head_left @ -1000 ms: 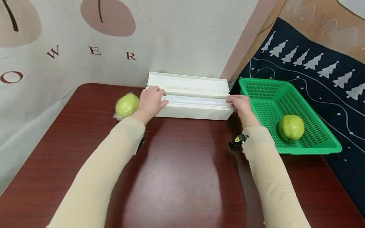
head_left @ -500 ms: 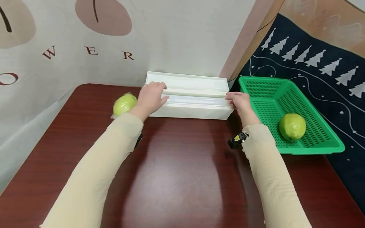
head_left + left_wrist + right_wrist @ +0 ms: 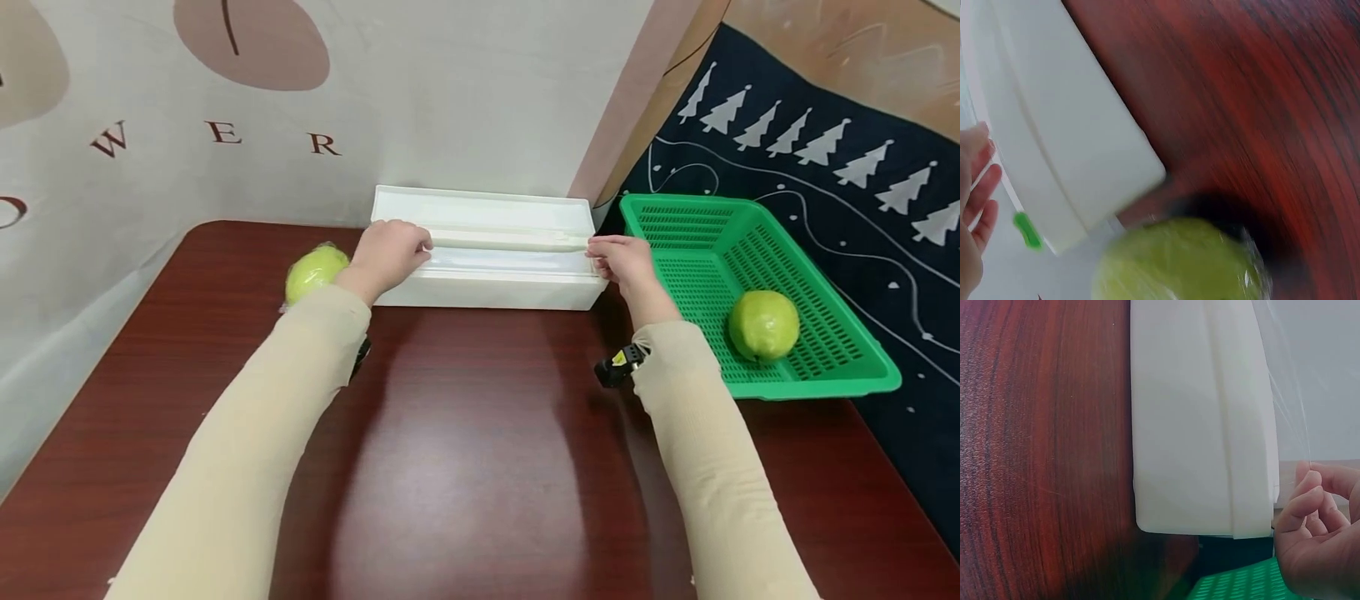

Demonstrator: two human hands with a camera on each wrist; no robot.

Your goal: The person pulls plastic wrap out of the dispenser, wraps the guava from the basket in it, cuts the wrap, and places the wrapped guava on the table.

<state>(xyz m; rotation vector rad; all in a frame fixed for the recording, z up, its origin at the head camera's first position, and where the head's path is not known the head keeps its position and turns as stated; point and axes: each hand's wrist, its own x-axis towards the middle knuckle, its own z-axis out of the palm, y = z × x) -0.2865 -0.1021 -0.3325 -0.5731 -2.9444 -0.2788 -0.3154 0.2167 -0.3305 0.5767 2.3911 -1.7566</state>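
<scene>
A long white cling film box (image 3: 491, 292) stands at the back of the table with its lid raised. Clear cling film (image 3: 510, 261) lies across its open top. My left hand (image 3: 390, 254) is over the box's left end, thumb and forefinger brought together at the film. At the right end, my right hand (image 3: 624, 265) pinches the film's corner; the right wrist view shows film (image 3: 1300, 406) stretching in thin creases from those fingertips. A green tab (image 3: 1027, 231) shows on the box beside my left fingers. A film-wrapped green fruit (image 3: 315, 271) sits left of my left hand.
A green slotted basket (image 3: 817, 388) stands at the right, its near left wall close to my right forearm. One green fruit (image 3: 764, 326) lies in it. A printed white cloth (image 3: 465, 100) hangs directly behind the box. The brown table (image 3: 457, 450) stretches toward me.
My left thumb has closed up to the forefinger at the film. Box, basket and fruits have shifted slightly left in the head view as the camera turned.
</scene>
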